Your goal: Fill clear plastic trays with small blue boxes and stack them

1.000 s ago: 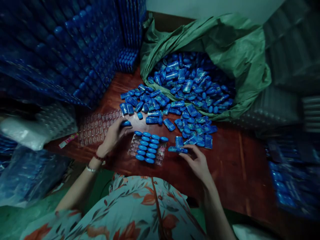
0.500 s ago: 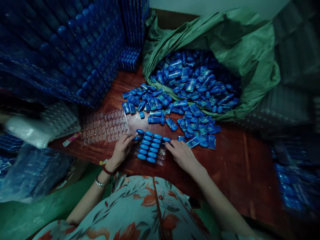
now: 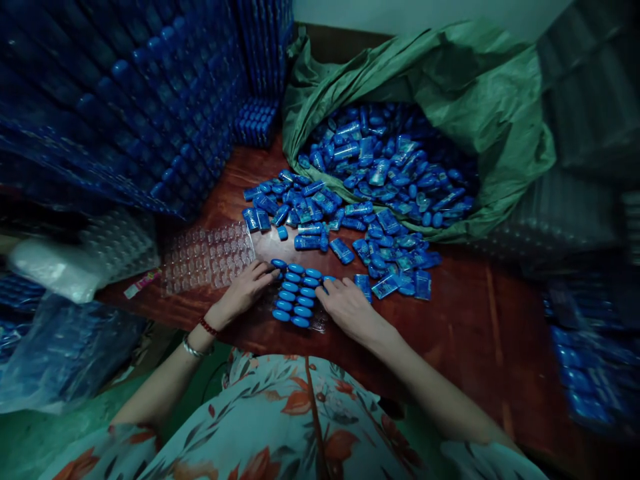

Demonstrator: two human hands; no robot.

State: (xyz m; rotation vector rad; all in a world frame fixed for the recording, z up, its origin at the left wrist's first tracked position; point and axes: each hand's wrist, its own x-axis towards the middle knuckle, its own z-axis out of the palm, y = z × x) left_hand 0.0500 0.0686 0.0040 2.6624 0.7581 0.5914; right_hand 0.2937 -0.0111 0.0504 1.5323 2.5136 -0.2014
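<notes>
In front of me on the table lies a clear plastic blister tray point(image 3: 319, 324), partly filled with two columns of glossy blue oval containers point(image 3: 303, 301), with one more at each side of the top row. My left hand point(image 3: 246, 288) is at the tray's left side, its fingers closed over a blue container that they mostly hide. At the right side, my right hand point(image 3: 347, 303) has bent fingers closed on another blue container, just below the top row's right one point(image 3: 329, 280). Its fingertips cover most of what they grip.
An unfilled clear blister tray point(image 3: 207, 260) lies to the left. Loose blue wrapped packs point(image 3: 310, 207) spill from a large green sack point(image 3: 500, 100) at the back. Tall stacks of filled blue trays point(image 3: 165, 100) stand left. More clear trays point(image 3: 555, 207) are stacked right.
My left hand has moved slightly right, its fingertips now over the left-side container. My right hand has shifted left and a little down, closer in over the tray's right side.
</notes>
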